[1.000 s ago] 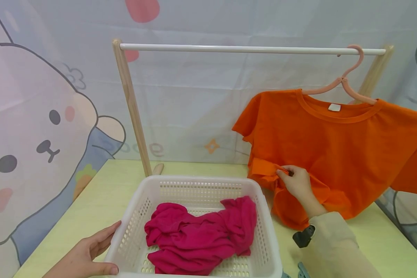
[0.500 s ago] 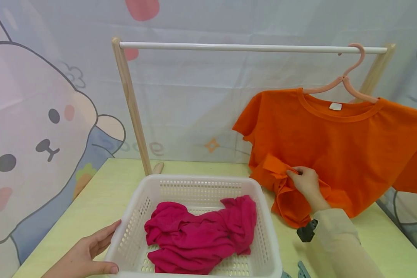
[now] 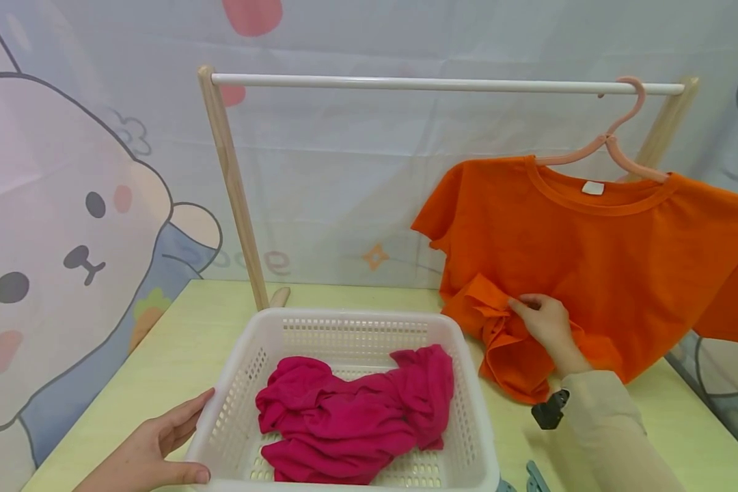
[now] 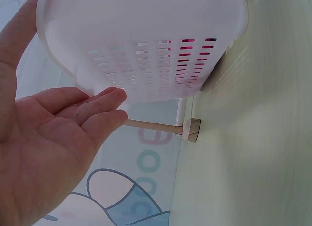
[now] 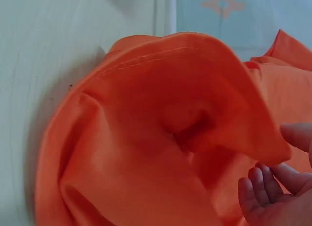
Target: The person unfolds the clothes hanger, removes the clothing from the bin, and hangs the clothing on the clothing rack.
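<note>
An orange T-shirt (image 3: pixel 590 266) hangs on a pink hanger (image 3: pixel 621 123) at the right of the head view, its lower left part bunched up. My right hand (image 3: pixel 547 324) pinches a raised fold there; in the right wrist view, the thumb and fingers lie on either side of the fabric corner. A white plastic basket (image 3: pixel 338 318) stands in front with a crumpled magenta cloth (image 3: pixel 357 417) inside. My left hand (image 3: pixel 154 447) rests against the basket's left side, its thumb near the front rim and its fingers extended along the outer wall.
A clothes rack with a white rail (image 3: pixel 369 83) and wooden posts (image 3: pixel 234 184) stands behind the basket on a pale yellow tabletop (image 3: pixel 178 342). Grey-green plastic pieces (image 3: pixel 535 478) lie at the front right. A printed cartoon backdrop (image 3: pixel 344 171) hangs behind.
My right hand has moved right, drawing the bunched T-shirt fold along with it; over the last half second it shifts only slightly. The left hand and basket have stayed in place.
</note>
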Tool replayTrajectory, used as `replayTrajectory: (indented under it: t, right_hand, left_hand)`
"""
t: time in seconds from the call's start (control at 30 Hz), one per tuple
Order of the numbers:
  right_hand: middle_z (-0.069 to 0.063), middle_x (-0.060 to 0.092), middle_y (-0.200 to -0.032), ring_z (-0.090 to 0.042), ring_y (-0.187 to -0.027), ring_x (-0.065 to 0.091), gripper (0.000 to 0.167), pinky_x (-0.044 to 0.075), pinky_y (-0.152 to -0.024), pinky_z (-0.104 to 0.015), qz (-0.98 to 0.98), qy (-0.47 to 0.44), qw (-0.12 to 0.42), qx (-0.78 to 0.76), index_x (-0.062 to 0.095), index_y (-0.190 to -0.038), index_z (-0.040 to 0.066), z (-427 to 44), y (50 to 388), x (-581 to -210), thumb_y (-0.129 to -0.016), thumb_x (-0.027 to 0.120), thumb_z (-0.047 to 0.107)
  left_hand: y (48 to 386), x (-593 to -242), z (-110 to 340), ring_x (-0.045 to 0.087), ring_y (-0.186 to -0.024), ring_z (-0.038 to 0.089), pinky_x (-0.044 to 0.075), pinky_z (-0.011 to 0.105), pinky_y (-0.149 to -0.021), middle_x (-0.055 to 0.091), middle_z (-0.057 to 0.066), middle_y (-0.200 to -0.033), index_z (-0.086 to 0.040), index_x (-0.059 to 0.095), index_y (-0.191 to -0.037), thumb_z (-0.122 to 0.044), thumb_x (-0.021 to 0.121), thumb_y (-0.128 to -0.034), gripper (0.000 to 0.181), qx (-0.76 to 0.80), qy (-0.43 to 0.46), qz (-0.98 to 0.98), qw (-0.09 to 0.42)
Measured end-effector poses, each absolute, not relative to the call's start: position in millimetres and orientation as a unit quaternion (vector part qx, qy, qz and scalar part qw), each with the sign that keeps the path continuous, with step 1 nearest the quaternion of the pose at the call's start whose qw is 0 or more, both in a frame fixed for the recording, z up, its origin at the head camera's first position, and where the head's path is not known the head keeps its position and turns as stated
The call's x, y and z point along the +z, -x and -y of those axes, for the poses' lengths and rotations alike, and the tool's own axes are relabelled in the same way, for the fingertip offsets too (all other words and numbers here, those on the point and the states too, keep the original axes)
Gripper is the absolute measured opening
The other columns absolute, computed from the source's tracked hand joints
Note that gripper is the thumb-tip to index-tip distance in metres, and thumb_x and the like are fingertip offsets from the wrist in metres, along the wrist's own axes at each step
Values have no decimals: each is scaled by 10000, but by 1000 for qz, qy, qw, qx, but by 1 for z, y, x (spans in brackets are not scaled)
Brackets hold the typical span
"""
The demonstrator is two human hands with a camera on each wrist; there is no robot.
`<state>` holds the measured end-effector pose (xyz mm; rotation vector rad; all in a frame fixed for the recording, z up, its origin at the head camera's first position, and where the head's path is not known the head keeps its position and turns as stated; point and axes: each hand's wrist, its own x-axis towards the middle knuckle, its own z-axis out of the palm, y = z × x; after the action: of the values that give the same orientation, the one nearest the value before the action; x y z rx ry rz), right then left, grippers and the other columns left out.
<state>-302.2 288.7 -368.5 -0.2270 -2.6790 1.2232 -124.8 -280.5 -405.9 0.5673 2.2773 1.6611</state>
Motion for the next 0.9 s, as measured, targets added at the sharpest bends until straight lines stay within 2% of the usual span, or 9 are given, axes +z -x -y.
replayTrajectory:
  t: [0.07, 0.13, 0.3, 0.37, 0.43, 0.5, 0.53, 0.67, 0.9]
  right_hand:
    - [-271, 560, -1244, -383, -1087, 515, 531, 453, -917, -450, 903, 72, 99, 413, 562, -1260, -76, -288, 299, -365, -962, 565, 364]
    - [-266, 562, -1242, -384, -1090, 519, 550, 459, -926, -452, 903, 64, 102, 413, 549, -1278, -73, -287, 295, -360, -963, 565, 377]
    - [-260, 568, -1245, -389, -1119, 533, 588, 469, -942, -470, 908, 30, 112, 402, 536, -1297, -65, -285, 282, -347, -954, 574, 411]
    - [-253, 581, -1231, -381, -1108, 544, 590, 486, -909, -448, 913, 11, 119, 391, 544, -1290, -62, -285, 274, -343, -952, 577, 420]
    - [-242, 594, -1213, -366, -1088, 553, 581, 494, -859, -397, 915, -6, 128, 382, 554, -1284, -56, -284, 266, -338, -950, 584, 418]
    - [-228, 601, -1195, -347, -1066, 551, 577, 483, -816, -341, 917, -20, 131, 376, 559, -1281, -47, -283, 257, -335, -948, 589, 422]
    - [-222, 605, -1184, -340, -1055, 552, 578, 476, -796, -315, 918, -26, 134, 371, 563, -1279, -41, -283, 253, -334, -945, 591, 430]
    - [-197, 617, -1148, -325, -1025, 566, 568, 467, -770, -229, 920, -49, 134, 366, 566, -1279, -29, -281, 238, -332, -940, 603, 425]
    - [-146, 647, -1099, -275, -960, 601, 506, 463, -743, -150, 924, -77, 133, 351, 592, -1251, -17, -279, 209, -339, -930, 639, 371]
  left_hand:
    - [125, -406, 280, 391, -1186, -182, 486, 175, -878, 292, 244, -1509, 133, 82, -1481, -51, 706, -868, 895, 570, -194, -787, 133]
    - [125, -406, 280, 390, -1184, -184, 485, 173, -877, 310, 207, -1513, 135, 84, -1480, -52, 707, -867, 894, 570, -193, -788, 133]
    - [125, -406, 280, 393, -1189, -178, 477, 162, -881, 395, -262, -1402, 140, 86, -1477, -29, 709, -859, 894, 574, -201, -783, 130]
    - [125, -405, 279, 391, -1187, -181, 479, 163, -879, 406, -146, -1457, 139, 90, -1478, -28, 710, -857, 893, 569, -201, -787, 128]
    - [125, -404, 279, 385, -1186, -186, 481, 167, -877, 363, 81, -1512, 136, 96, -1480, -32, 710, -859, 890, 564, -198, -791, 127]
    - [125, -404, 279, 382, -1183, -190, 483, 169, -876, 340, 140, -1511, 131, 100, -1482, -38, 710, -860, 888, 562, -194, -794, 127]
    - [125, -404, 280, 382, -1183, -190, 484, 170, -875, 351, 116, -1509, 131, 98, -1482, -37, 709, -861, 887, 562, -194, -794, 128]
    - [125, -405, 281, 383, -1184, -188, 475, 158, -879, 376, -305, -1371, 134, 89, -1480, -36, 704, -865, 886, 568, -195, -789, 130]
    - [124, -407, 280, 385, -1190, -185, 485, 165, -871, 378, -364, -1342, 132, 80, -1480, -14, 699, -863, 886, 575, -206, -781, 127]
